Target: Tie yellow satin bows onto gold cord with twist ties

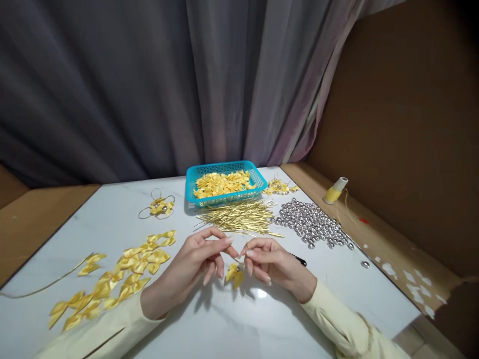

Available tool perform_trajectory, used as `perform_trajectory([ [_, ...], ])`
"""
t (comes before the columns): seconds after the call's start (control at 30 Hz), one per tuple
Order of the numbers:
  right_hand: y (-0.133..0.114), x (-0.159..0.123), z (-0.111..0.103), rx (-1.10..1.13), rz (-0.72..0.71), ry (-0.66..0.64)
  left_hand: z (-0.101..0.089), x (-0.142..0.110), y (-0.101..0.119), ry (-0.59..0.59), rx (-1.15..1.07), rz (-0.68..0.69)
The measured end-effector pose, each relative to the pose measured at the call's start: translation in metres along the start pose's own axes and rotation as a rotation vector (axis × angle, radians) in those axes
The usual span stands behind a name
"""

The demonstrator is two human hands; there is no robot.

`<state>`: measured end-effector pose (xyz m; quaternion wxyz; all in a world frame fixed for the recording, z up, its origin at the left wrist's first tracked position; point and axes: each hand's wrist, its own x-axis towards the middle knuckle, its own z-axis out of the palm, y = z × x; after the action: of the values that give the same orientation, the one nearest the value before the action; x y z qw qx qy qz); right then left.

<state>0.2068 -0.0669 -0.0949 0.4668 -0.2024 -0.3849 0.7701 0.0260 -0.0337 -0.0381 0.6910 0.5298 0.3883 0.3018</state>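
Observation:
My left hand [204, 257] and my right hand [275, 262] are close together above the middle of the white table. Thumb and forefinger of each are pinched on a thin gold twist tie, mostly hidden by the fingertips. Below the fingertips hangs a yellow satin bow [234, 277], with a small silvery piece near its top. Left of my left hand lie several loose yellow bows [129, 264]. Just past my hands is a heap of gold twist ties [239, 218]. A black-handled tool [300, 261] shows partly behind my right hand.
A blue plastic basket [190, 187] full of yellow bows stands at the back. Silver beads [312, 219] are heaped at right. Bows with wire loops [161, 206] lie back left, more [280, 186] beside the basket. A yellow thread spool [336, 191] stands on the right-hand brown board.

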Motion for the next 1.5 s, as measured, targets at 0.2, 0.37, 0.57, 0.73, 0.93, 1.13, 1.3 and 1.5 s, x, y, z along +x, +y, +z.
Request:
perform_trajectory([
  [0.2,0.0,-0.001,0.002,0.024,0.024,-0.014,0.006,-0.005,0.001,0.171,0.08,0.178],
  [0.37,0.0,0.001,-0.003,0.055,-0.052,0.007,0.006,-0.002,0.002,-0.208,-0.189,0.014],
  [0.57,0.001,0.002,-0.006,0.082,-0.074,0.046,0.002,0.008,-0.012,-0.182,-0.291,-0.068],
  [0.73,-0.001,0.002,-0.005,0.075,-0.073,0.033,-0.002,0.014,-0.019,-0.126,-0.242,-0.061],
  [0.93,-0.001,0.001,-0.004,0.073,-0.049,0.001,-0.001,0.015,-0.023,-0.1,-0.133,-0.044],
  [1.13,0.005,0.001,-0.004,0.084,0.005,-0.024,-0.002,0.015,-0.019,-0.052,-0.172,-0.019],
  [1.3,0.001,0.0,-0.002,0.05,0.03,0.023,0.002,0.011,-0.015,-0.003,-0.079,-0.017],
  [1.5,0.0,0.004,-0.001,-0.126,-0.146,0.51,0.001,0.015,-0.013,0.354,0.456,0.235],
])
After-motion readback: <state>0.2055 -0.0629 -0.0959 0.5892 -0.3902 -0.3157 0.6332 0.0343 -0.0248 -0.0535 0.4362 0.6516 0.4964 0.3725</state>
